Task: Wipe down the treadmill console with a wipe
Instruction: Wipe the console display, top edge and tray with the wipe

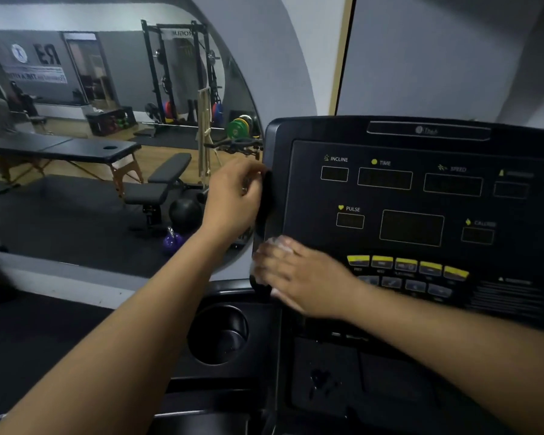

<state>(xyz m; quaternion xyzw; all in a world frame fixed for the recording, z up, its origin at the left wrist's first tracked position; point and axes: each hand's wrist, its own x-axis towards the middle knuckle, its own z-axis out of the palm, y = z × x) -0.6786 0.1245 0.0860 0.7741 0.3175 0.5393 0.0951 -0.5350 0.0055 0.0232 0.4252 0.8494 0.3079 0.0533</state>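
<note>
Right hand (299, 277), fingers flat, presses wipe (280, 243) on treadmill console (311, 196) lower-left corner; left hand (233, 199) grips its left edge, likely bracing.

Console face open; left edge crowded

The console (421, 196) offers open room across its upper and right display area. The left hand (233, 199) grips its left edge, and the right hand (302, 277) lies flat on the lower left corner just below, so that side is blocked. Yellow buttons (405, 265) sit just right of the right hand. A mirror (107, 152) stands beyond the left edge.
</note>
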